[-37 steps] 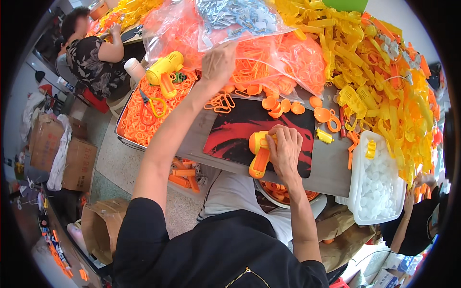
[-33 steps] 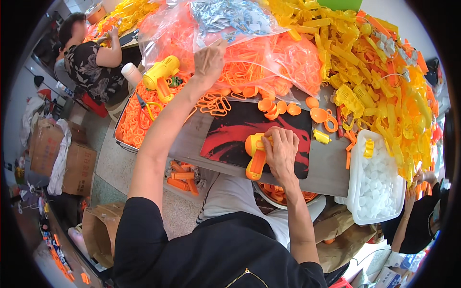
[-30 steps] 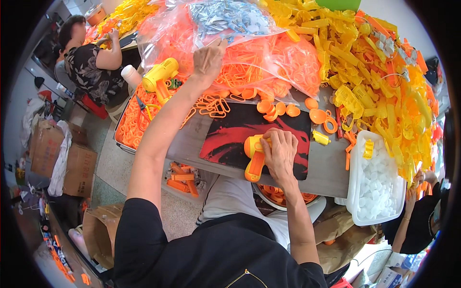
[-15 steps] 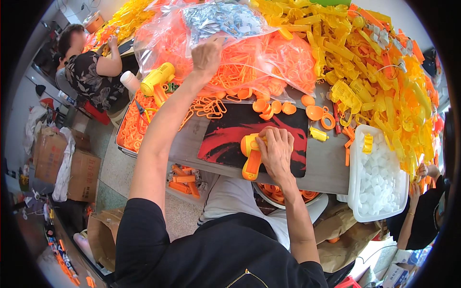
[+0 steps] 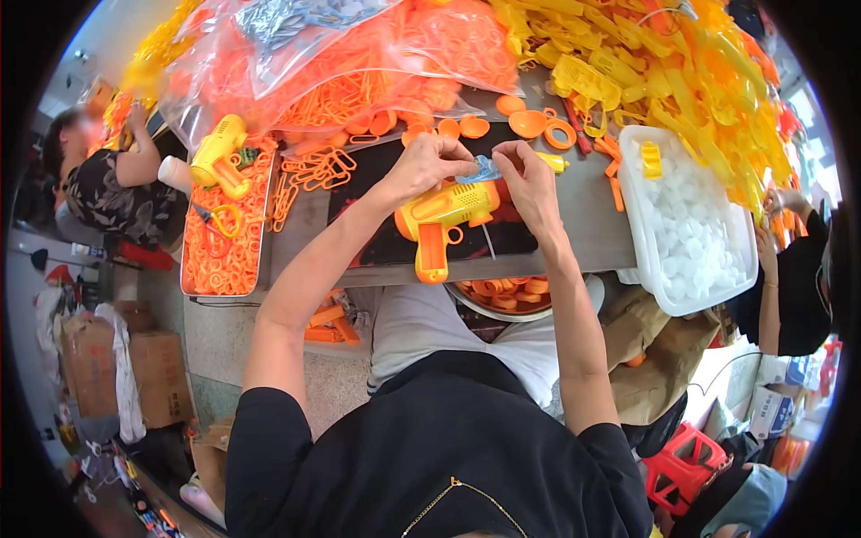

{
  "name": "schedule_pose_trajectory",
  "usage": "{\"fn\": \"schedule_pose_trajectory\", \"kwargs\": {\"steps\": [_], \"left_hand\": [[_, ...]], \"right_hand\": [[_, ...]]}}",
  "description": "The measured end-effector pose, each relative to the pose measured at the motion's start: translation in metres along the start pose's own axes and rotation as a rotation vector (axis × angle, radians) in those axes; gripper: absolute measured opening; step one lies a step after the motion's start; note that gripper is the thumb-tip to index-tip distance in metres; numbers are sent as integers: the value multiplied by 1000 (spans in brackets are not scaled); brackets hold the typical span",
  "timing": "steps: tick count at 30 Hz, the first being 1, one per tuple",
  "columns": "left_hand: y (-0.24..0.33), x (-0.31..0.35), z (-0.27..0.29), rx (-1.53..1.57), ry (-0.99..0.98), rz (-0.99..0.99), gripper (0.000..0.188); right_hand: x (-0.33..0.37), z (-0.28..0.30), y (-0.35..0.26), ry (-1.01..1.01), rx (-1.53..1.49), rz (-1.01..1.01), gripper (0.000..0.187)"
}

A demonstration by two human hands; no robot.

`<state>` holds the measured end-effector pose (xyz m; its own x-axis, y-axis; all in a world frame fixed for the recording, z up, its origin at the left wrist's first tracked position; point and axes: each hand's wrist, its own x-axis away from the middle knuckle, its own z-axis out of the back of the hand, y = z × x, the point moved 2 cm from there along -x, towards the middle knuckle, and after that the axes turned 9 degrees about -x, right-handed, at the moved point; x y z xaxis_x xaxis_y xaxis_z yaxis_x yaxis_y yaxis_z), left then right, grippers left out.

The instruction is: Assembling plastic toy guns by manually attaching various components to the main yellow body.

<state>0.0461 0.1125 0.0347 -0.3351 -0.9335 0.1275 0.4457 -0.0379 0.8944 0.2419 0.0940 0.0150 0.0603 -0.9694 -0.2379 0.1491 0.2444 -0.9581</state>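
A small light-blue sheet [image 5: 482, 169], thin and bent, is held up between my two hands. My left hand [image 5: 429, 167] pinches its left side with thumb and fingertips. At its right edge my right hand [image 5: 531, 183] closes in a similar pinch. Just below the sheet, a yellow toy gun body [image 5: 448, 212] with an orange handle lies on the black and red mat [image 5: 368, 235]. Neither hand grips the toy gun. Beyond my hands are several orange cups [image 5: 474, 126] and a small yellow part [image 5: 552, 162], partly hidden by my right hand.
Clear bags of orange parts [image 5: 359, 81] and a bag of blue-white sheets [image 5: 287, 31] are piled at the back. At left are an orange-filled tray [image 5: 220, 260] with scissors and another yellow toy gun [image 5: 221, 152]. A white bin [image 5: 647, 224] stands right. Co-workers sit either side.
My left hand has come down from the bag of blue-white sheets. My right hand has let go of the toy gun, and both hands now hold the light-blue sheet above it.
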Motion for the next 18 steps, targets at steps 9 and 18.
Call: {"fn": "schedule_pose_trajectory", "kwargs": {"steps": [9, 18], "left_hand": [[0, -14, 1, -4, 75, -33, 28], [22, -7, -11, 333, 193, 87, 23]], "right_hand": [[0, 11, 10, 80, 8, -16, 19], [-5, 0, 1, -9, -30, -12, 23]]}}
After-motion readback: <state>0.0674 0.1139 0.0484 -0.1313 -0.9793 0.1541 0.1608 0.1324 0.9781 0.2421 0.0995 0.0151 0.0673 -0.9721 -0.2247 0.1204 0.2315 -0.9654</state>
